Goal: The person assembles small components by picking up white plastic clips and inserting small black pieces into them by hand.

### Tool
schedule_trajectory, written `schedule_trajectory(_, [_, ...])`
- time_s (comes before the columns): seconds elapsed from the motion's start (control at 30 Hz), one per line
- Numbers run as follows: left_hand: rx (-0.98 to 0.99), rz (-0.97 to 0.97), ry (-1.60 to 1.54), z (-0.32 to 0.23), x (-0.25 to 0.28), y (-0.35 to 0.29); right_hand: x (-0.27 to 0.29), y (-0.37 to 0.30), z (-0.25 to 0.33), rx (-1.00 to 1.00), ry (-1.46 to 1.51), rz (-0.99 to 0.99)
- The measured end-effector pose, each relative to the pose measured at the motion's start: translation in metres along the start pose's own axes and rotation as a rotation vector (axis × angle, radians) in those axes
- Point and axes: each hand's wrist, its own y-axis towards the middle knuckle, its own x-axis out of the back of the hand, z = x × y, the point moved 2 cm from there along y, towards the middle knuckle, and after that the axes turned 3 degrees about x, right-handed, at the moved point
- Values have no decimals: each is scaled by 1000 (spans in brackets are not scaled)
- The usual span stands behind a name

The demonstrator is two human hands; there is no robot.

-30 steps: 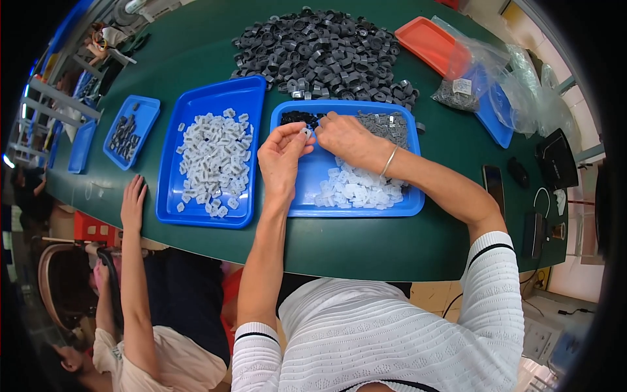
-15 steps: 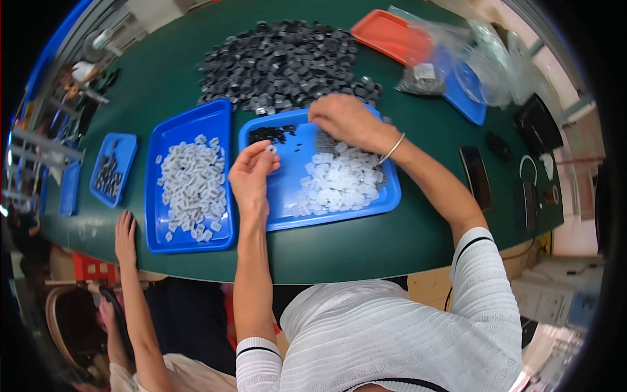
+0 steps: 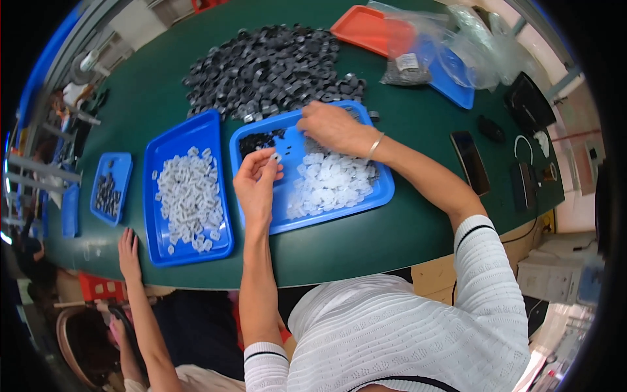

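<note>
My left hand (image 3: pixel 256 189) is closed in a pinch on a small white plastic piece (image 3: pixel 276 157), held over the left side of a blue tray (image 3: pixel 297 227). My right hand (image 3: pixel 336 129) is over the back of the same tray, its fingers curled together and pointing down by a patch of small grey metal parts (image 3: pixel 316 146); whether its fingertips hold anything is hidden. In the tray, a pile of white translucent plastic pieces (image 3: pixel 333 183) lies in front of my right hand. Small black parts (image 3: pixel 255 142) lie in the back left corner.
Left of it stands a darker blue tray (image 3: pixel 154 245) of whitish plastic pieces. A heap of dark rings (image 3: pixel 268 68) lies behind. Another person's hand (image 3: pixel 129 253) rests at the table edge. An orange tray (image 3: pixel 353 29), plastic bags (image 3: pixel 483 59) and a phone (image 3: pixel 469 163) are at the right.
The whole view has shifted slightly. My left hand still pinches the white piece, and my right hand stays at the grey parts, a little flatter over them.
</note>
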Motion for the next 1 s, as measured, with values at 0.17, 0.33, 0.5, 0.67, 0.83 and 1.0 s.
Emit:
schedule_trajectory(0.17, [1, -25, 50, 8, 13, -5, -21, 12, 13, 37, -77, 50])
schedule_trajectory(0.33, [-3, 44, 52, 15, -20, 4, 19, -26, -18, -102, -82, -22])
schedule_trajectory(0.5, [-83, -15, 75, -6, 10, 7, 119, -98, -38, -550, -69, -318])
schedule_trajectory(0.67, [-183, 69, 166, 12, -13, 4, 107, -280, -65, -866, -10, -376])
schedule_trajectory(0.83, [-181, -31, 82, -8, 2, -13, 81, -323, -72, -1017, -166, -223])
schedule_trajectory(1.0, [-160, -41, -9, -12, 8, -16, 88, -310, -84, -1075, -177, -177])
